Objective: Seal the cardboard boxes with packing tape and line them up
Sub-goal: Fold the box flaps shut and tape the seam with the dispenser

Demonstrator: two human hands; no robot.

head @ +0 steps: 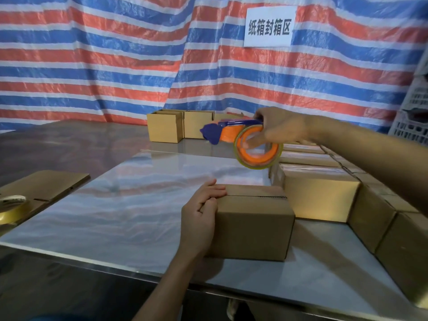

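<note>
At the bottom of the view a bare forearm reaches up to the left hand (201,214), which grips the left end of a closed cardboard box (252,225). Its fingers (216,189) are curled together over the top edge, and the thumb lies against the near side. This box stands on a glossy, reflective table (115,216), near the front edge and right of centre, with the seam between its flaps running across the top. Just to its right, lined-up boxes (324,198) sit side by side in rows along the table's right side, reaching away from the viewer. On the left edge of the table lie a flattened sheet of cardboard (44,186) and a spare tape roll (11,205). Above and beyond the held box, the right hand (284,128) holds an orange and blue tape dispenser (231,135) in the air, fingers clamped around its handle, though motion blur hides the details. A roll of clear tape (258,150) hangs on the dispenser. At the far edge of the table stand several open boxes (166,128). Behind everything hangs a red, blue and white striped tarp (92,54) bearing a white sign (268,26) with Chinese characters. A white plastic crate (414,107) shows at the far right.
</note>
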